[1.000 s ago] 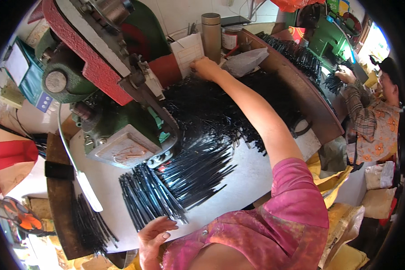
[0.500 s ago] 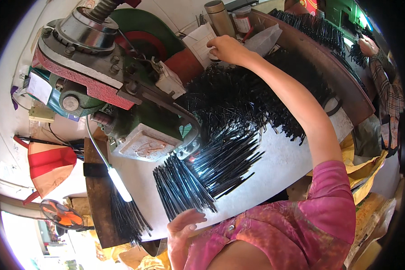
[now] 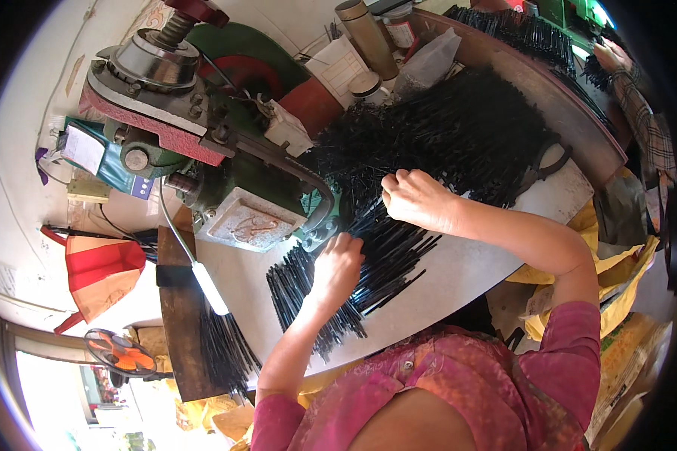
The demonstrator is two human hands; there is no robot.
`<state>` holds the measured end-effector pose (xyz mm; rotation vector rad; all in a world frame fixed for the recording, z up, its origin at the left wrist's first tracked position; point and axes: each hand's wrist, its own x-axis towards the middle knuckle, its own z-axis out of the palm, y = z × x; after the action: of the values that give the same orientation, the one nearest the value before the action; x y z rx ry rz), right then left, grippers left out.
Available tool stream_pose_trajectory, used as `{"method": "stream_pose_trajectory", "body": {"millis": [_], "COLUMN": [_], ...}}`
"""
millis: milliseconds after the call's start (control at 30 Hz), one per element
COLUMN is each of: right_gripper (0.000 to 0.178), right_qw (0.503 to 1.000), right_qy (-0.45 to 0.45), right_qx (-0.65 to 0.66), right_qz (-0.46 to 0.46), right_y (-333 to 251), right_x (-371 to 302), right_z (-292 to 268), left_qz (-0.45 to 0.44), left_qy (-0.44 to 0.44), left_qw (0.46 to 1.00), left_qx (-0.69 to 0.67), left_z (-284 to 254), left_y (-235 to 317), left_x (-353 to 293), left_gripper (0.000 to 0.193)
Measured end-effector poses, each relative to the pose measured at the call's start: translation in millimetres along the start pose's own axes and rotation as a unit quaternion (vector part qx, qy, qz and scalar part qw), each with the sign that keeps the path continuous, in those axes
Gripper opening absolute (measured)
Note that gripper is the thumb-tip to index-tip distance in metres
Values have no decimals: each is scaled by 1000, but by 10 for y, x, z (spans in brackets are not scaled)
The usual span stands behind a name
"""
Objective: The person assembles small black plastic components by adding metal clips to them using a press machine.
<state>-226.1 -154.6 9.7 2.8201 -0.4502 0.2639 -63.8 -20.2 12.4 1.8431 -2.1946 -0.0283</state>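
My left hand (image 3: pixel 338 267) is closed, its fingers curled together just beside the working head of a green and red bench press (image 3: pixel 252 218). Below it, a row of thin black strips (image 3: pixel 297 289) lies on the pale tabletop. My right hand (image 3: pixel 421 201) is also closed, over the near side of a large heap of black strips (image 3: pixel 459 128). Whatever either hand pinches is too small or hidden to make out. A second fan of black strips (image 3: pixel 395 274) lies between and below the two hands, partly covered by the left one.
A white stick lamp (image 3: pixel 210 289) hangs left of the press. More strips (image 3: pixel 226 342) hang at the table's left edge. Behind the heap stand a lidded mug (image 3: pixel 368 88), a tan flask (image 3: pixel 367 37) and a plastic bag (image 3: pixel 431 60). A co-worker's hand (image 3: pixel 613 56) shows far right.
My right hand has come back from beside the mug to the near side of the heap. My left hand has risen from the table's front edge to the press head, and its fingers have closed.
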Motion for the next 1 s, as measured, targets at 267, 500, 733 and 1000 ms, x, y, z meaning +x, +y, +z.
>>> {"method": "stream_pose_trajectory", "body": {"millis": [267, 500, 733, 1000], "right_gripper": [9, 8, 7, 7], "right_qw": [993, 921, 846, 861], "right_qy": [110, 288, 217, 146], "right_qx": [-37, 251, 456, 473], "right_qz": [-1, 78, 173, 119], "right_y": [84, 45, -201, -501], "right_x": [-111, -34, 180, 283], "right_z": [172, 32, -37, 79], "left_qz": [30, -144, -351, -358], "left_qy": [-25, 67, 52, 48], "left_qw": [998, 960, 763, 737], "left_qx": [45, -231, -540, -571], "left_z": [162, -12, -259, -225], "left_y": [-44, -103, -204, -341], "left_x": [-37, -69, -287, -603], "left_gripper": [16, 10, 13, 8]}}
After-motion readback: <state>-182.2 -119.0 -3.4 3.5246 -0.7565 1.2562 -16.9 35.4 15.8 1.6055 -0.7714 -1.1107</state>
